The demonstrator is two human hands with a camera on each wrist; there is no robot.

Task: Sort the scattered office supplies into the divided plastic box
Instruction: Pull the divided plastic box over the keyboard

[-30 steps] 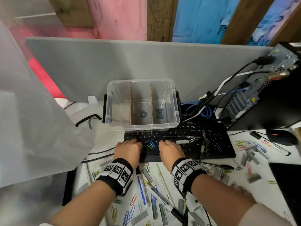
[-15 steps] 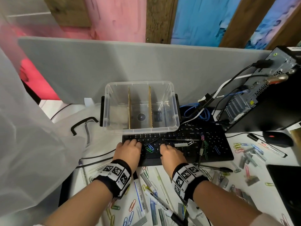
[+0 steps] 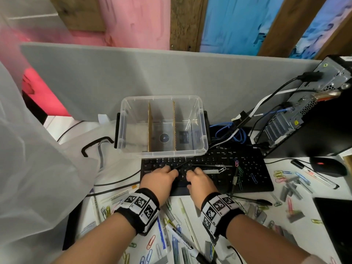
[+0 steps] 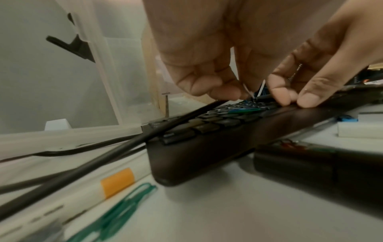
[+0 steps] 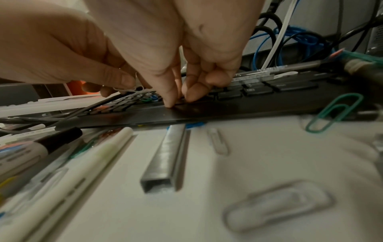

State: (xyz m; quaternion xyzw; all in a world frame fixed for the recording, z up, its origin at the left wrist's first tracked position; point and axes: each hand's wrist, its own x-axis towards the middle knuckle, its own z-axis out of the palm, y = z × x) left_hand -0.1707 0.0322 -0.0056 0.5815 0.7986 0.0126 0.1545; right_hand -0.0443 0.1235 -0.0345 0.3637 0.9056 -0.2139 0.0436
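Letters Q, W, E, R, T can be read on the black keyboard (image 3: 206,173); the print on the pens is too blurred to read. The divided plastic box (image 3: 163,126) is clear, with two cardboard dividers making three compartments, and is set at the back edge of the keyboard, before a grey screen. Coloured paper clips (image 3: 281,173), strips of staples (image 5: 165,159) and pens (image 3: 251,201) are scattered over the white tabletop (image 3: 304,223) and the keys.

Both hands are laid on the keyboard. In the left wrist view, a thin white clip is pinched by the curled fingers (image 4: 209,85) of the left hand (image 3: 159,179); the head view hides this. In the right wrist view, the fingers (image 5: 172,98) of the right hand (image 3: 200,184) are pressed down onto the keyboard's front edge, holding nothing visible.
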